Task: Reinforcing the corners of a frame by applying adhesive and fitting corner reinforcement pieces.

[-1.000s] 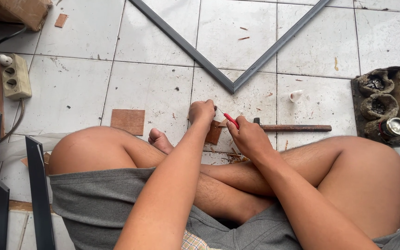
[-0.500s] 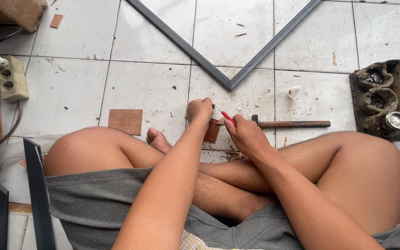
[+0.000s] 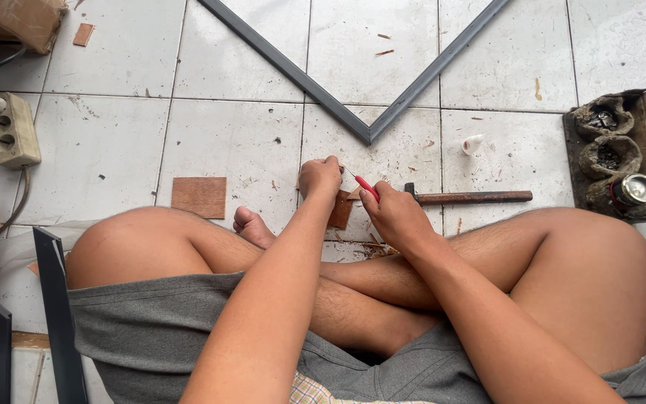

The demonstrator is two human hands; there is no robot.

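I sit cross-legged on a white tiled floor. My left hand [image 3: 320,178] is closed on a small brown piece of thin wood [image 3: 340,211], standing it on the tile in front of my legs. My right hand [image 3: 392,215] grips a red-handled knife [image 3: 365,186] whose blade points up-left against the top of that wood piece, right beside my left fingers. Small wood shavings lie around the piece.
A grey metal frame corner [image 3: 368,133] lies on the floor ahead. A hammer [image 3: 466,197] rests right of my hands. A brown wood square [image 3: 199,197] sits left. A tray with dark lumps and a can [image 3: 617,158] is far right; a power strip [image 3: 13,137] and dark bars [image 3: 54,314] left.
The view has shifted slightly; both hands stay on the wood piece, with the knife making small movements against it.
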